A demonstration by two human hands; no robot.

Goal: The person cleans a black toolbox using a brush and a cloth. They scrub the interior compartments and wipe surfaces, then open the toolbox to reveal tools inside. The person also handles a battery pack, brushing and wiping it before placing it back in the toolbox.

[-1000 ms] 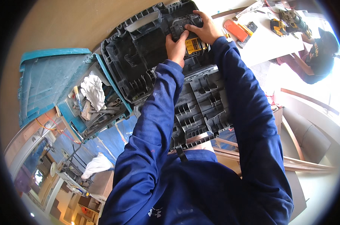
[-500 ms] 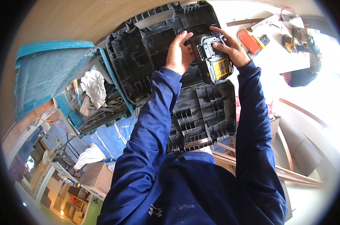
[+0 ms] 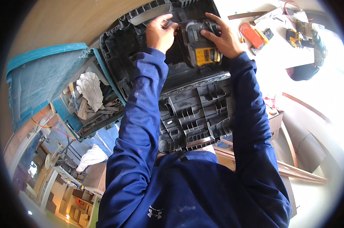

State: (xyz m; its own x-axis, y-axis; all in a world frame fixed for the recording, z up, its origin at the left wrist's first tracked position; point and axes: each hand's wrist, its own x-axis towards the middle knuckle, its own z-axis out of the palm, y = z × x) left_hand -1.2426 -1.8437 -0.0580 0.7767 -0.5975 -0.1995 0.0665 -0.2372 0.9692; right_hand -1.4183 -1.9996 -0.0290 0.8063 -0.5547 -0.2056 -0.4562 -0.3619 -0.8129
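Note:
A black and yellow battery charger [image 3: 204, 55] is in my right hand [image 3: 225, 40], thumb on its top and fingers along its far right side. It is over the raised half [image 3: 149, 51] of an open black plastic tool case. To its left, my left hand [image 3: 162, 34] is closed, thumb and fingers drawn together. A dark bit shows between those fingers, too small to name. The case's other half [image 3: 192, 114], with moulded ribs and compartments, lies nearer my body between my forearms.
On the left stands an open teal toolbox [image 3: 46, 81] holding a white cloth [image 3: 90, 89], a brush and loose tools. The white surface at right bears an orange tool [image 3: 251, 33] and a yellow and black power tool [image 3: 293, 38]. Long wooden strips [image 3: 301, 173] lie at lower right.
My left hand has come off the charger's side, moved left and closed its fingers. The charger, in my right hand, has shifted left and up and turned.

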